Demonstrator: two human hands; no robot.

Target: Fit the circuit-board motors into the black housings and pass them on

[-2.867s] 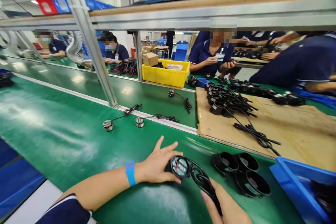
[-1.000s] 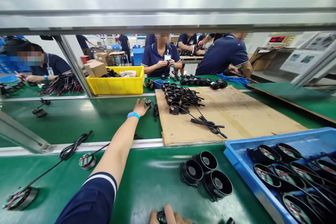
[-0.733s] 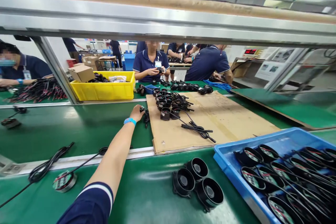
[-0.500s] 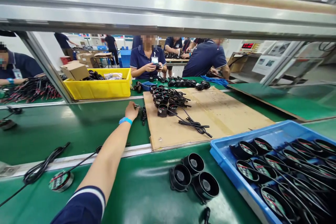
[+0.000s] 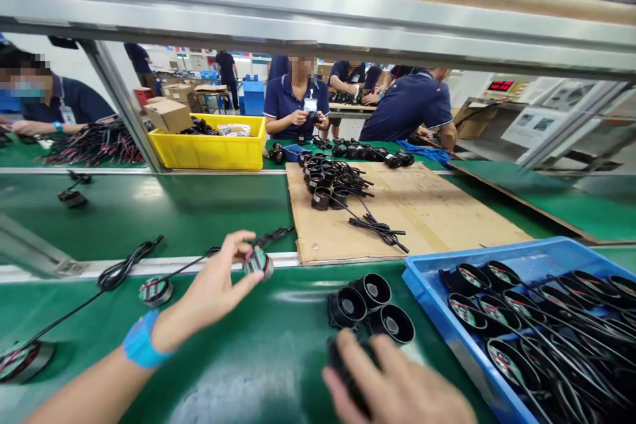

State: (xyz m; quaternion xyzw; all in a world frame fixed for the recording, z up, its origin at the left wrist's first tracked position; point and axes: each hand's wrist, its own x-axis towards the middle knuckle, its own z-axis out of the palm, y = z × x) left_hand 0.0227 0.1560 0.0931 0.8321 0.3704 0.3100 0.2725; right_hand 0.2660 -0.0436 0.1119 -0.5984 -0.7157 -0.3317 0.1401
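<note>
While the left hand [image 5: 211, 291] pinches the light-looking, board-fragile motor [image 5: 258, 263] by its stiff rim, the right hand [image 5: 405, 381] curls its fingers over a blurred black part [image 5: 342, 372].

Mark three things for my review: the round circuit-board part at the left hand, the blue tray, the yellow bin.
Round circuit-board part [image 5: 257, 261]: head view, its green face.
Blue tray [image 5: 438, 310]: head view, left wall.
Yellow bin [image 5: 209, 151]: head view, front wall.

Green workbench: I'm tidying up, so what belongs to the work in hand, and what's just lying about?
Likely in use:
round circuit-board part, in left hand
blurred black part, under right hand
three black housings
blue tray

Likely just about:
yellow bin
cardboard box
red-black wires
</note>
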